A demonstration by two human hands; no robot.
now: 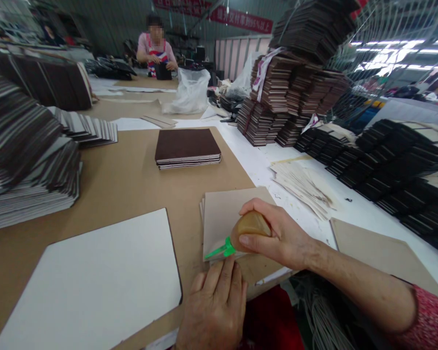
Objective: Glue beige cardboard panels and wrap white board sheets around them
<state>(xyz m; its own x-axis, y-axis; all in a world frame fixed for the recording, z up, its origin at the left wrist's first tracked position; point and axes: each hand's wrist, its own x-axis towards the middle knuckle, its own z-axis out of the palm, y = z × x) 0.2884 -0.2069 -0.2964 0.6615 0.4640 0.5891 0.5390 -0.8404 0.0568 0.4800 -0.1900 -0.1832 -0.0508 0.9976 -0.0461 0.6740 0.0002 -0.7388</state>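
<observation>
My right hand point(282, 236) is wrapped round a squeeze bottle point(253, 228) of amber-brown liquid, tilted so that its green nozzle point(221, 250) points down to the left. The nozzle tip is over the near left corner of a small stack of grey-beige boards point(228, 209); whether it touches cannot be made out. My left hand point(217, 304) lies palm down, fingers stretched out, with the fingertips at the near edge of that stack. To its left lies a large white panel point(109, 277) with a dark edge. Farther off sits a short stack of dark brown covers point(188, 145).
Tall piles of brown panels point(25, 146) stand on the left. On the right are bundled brown stacks point(277, 97), black stacks point(394, 165), fanned cream sheets point(301, 187) and a beige board point(383, 253). A plastic bag point(190, 90) and another person point(156, 48) are at the back.
</observation>
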